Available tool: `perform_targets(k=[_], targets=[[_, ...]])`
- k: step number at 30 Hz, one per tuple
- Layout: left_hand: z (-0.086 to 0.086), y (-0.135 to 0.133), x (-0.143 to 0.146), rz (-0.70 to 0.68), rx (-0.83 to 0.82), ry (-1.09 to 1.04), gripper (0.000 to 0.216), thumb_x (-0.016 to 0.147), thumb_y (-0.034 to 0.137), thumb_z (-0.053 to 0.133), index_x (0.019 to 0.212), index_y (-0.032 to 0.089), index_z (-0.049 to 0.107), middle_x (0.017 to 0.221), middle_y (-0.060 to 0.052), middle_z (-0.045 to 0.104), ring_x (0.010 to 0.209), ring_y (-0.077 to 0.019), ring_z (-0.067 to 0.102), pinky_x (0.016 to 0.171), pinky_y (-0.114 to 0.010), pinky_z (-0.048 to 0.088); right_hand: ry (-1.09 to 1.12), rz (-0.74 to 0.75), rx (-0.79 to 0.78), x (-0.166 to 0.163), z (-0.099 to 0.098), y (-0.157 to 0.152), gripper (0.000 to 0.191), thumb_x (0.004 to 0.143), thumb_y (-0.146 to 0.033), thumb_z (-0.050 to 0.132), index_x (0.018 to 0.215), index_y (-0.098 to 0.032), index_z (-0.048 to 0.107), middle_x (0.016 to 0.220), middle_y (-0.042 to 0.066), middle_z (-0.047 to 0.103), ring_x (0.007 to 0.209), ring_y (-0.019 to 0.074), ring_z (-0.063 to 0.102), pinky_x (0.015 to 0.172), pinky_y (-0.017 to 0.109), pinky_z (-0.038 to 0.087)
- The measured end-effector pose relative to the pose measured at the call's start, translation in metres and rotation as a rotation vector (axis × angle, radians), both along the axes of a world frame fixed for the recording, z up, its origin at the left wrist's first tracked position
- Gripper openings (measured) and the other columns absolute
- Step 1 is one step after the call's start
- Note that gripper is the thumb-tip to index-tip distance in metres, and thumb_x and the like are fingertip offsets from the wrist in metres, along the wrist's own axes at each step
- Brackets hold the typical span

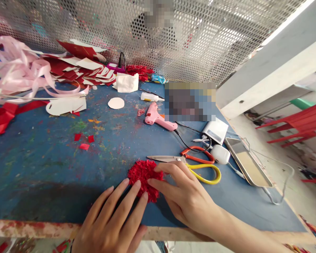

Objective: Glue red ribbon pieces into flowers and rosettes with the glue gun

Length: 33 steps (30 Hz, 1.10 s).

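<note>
Red paper flower (143, 175) near the front edge of the blue desk (42, 168), between both hands. Left hand (113, 218) open and flat, fingertips touching the flower's lower left rim. Right hand (184, 196) open too, thumb and forefinger resting on its right side, not clamped. Scissors (195, 163) just behind the right hand; pink glue gun (158, 119) farther back.

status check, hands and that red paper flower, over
Left hand flat, fingertips on the red shredded-paper flower. Right hand on its right edge, grip unclear. Red-and-yellow-handled scissors lie just behind.
</note>
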State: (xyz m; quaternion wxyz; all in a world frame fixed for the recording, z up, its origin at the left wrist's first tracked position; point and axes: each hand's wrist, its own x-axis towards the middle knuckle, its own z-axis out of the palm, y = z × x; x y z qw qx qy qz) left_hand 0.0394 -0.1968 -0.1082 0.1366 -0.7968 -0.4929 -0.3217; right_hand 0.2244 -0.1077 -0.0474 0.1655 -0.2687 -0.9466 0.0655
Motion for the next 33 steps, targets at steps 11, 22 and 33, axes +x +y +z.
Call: perform_targets(k=[11, 22, 33], targets=[[-0.005, -0.004, -0.003, -0.006, -0.03, 0.057, 0.039, 0.087, 0.037, 0.05, 0.12, 0.019, 0.061, 0.123, -0.005, 0.062, 0.111, -0.0238, 0.055, 0.102, -0.036, 0.03, 0.0, -0.002, -0.057, -0.007, 0.002, 0.002, 0.036, 0.079, -0.001, 0.04, 0.095, -0.019, 0.066, 0.104, 0.011, 0.058, 0.093, 0.0197, 0.051, 0.081, 0.035, 0.05], [-0.004, -0.005, -0.005, -0.029, -0.072, 0.044, 0.041, 0.084, 0.033, 0.055, 0.123, 0.019, 0.058, 0.127, -0.007, 0.059, 0.113, -0.023, 0.055, 0.102, -0.034, 0.031, 0.255, -0.229, -0.007, 0.013, 0.017, 0.013, 0.025, 0.083, -0.009, 0.047, 0.098, -0.024, 0.06, 0.096, 0.007, 0.056, 0.088, 0.0173, 0.056, 0.075, 0.033, 0.05], [0.001, -0.007, 0.004, 0.206, -0.22, 0.033, 0.062, 0.087, 0.042, 0.049, 0.137, 0.007, 0.037, 0.14, -0.019, 0.043, 0.132, -0.0334, 0.035, 0.108, -0.056, 0.02, 0.084, -0.197, -0.432, 0.008, 0.002, -0.004, 0.043, 0.076, -0.031, 0.064, 0.117, -0.019, 0.06, 0.132, 0.012, 0.05, 0.12, 0.0258, 0.048, 0.101, 0.047, 0.041]])
